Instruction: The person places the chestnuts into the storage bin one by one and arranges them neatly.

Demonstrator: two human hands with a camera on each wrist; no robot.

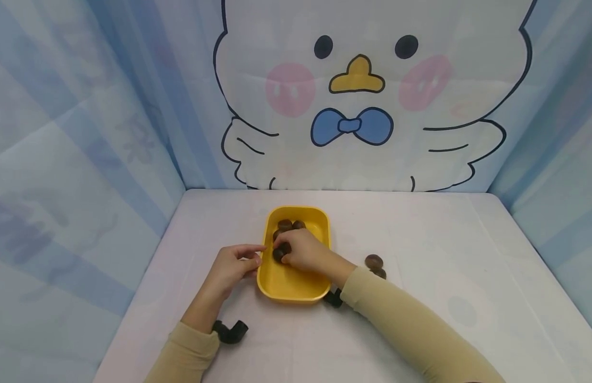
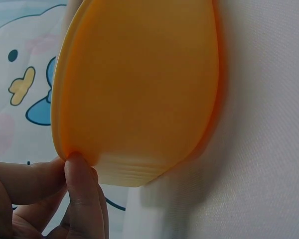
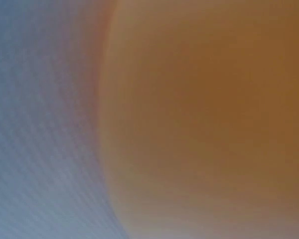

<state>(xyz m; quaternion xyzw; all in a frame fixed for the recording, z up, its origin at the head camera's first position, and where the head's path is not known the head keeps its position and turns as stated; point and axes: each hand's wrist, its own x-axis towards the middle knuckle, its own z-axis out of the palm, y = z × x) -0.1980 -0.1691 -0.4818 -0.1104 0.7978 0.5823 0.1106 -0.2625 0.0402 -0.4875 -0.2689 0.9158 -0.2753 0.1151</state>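
Observation:
A yellow tray [image 1: 293,290] with rounded corners lies on the table in the head view. My left hand [image 1: 235,268] pinches its left rim between thumb and fingers; the left wrist view shows the fingertips [image 2: 77,162] right at the rim. Reaching over the tray's right side, my right hand [image 1: 302,249] has its fingers curled round a dark brown, rounded chestnut [image 1: 278,255] low inside the tray. Several more chestnuts [image 1: 285,225] lie at the tray's far end, partly hidden by that hand. The right wrist view has only the blurred tray wall [image 3: 199,99].
Two chestnuts [image 1: 374,261] lie on the white tablecloth [image 1: 444,298] to the right of the tray, close to the right forearm, which partly covers one. A patterned cloth backdrop [image 1: 353,165] rises behind the table, with cloth sides left and right.

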